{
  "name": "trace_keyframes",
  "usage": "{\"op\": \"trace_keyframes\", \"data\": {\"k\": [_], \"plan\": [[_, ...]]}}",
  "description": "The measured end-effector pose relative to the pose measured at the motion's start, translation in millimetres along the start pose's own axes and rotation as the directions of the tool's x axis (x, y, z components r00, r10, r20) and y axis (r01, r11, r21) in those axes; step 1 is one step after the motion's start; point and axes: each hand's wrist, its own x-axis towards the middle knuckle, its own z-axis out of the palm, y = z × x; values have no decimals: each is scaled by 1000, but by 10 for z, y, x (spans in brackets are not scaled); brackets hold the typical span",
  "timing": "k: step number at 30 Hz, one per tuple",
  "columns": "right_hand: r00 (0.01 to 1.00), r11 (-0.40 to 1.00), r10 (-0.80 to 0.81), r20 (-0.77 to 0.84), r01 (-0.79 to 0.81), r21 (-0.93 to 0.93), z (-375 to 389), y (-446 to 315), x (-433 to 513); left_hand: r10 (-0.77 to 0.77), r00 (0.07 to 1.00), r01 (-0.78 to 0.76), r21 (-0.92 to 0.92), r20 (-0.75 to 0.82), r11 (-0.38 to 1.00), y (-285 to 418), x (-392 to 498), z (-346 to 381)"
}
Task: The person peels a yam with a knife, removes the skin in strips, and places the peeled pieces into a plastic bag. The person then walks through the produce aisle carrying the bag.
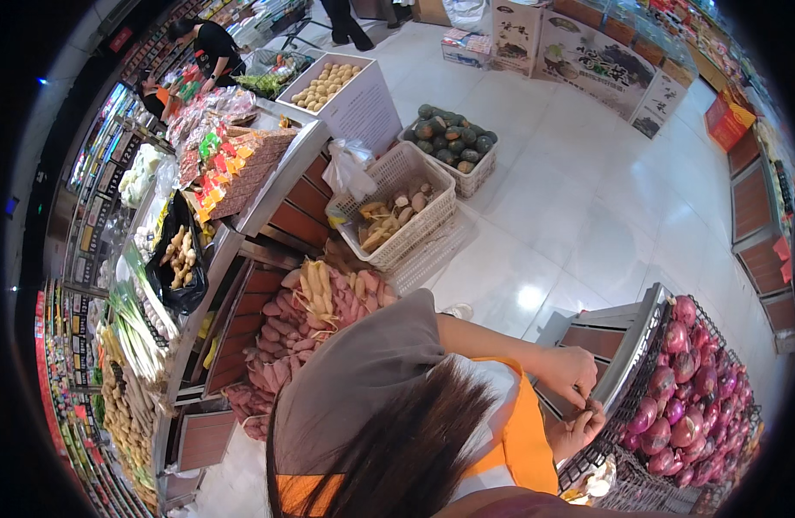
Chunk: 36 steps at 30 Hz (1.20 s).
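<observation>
My left hand (pixel 567 374) is bent downward, with its fingertips pinched together. Just below it, my right hand (pixel 577 430) has its thumb and fingers curled up to meet them. Between the fingertips of both hands is a small brown thing (pixel 589 408), too small to identify. An orange apron (pixel 523 421) hangs at my front, beside the hands. Close past my hands, red onions (pixel 685 401) are heaped in a black wire-mesh basket (pixel 621 414) on a metal-edged stand (pixel 637 343).
Behind me, sweet potatoes (pixel 287 349) are piled against a vegetable stand (pixel 255 207). Plastic crates hold tubers (pixel 391 217) and green squash (pixel 449 133). A white box of round yellowish produce (pixel 326 84) stands farther off. People (pixel 213 52) are at the far left.
</observation>
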Motion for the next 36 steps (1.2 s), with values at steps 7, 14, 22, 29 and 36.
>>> {"op": "trace_keyframes", "data": {"k": [7,14,22,29,36], "plan": [[993,954,37,-109,-2,301,-641,-346,-73,37,997,-41,67,67,997,130,258,584],[964,996,-26,-263,47,75,-1091,-774,-10,-202,979,204,81,-26,976,250,258,724],[993,994,98,65,-94,-55,-1123,-475,66,-394,919,395,-11,21,919,446,443,978],[921,960,231,314,-268,82,-1233,-357,201,-380,925,375,-104,-33,921,445,323,1078],[978,906,208,8,-196,375,-1095,-644,108,-104,992,107,45,-68,993,353,394,1208]]}}
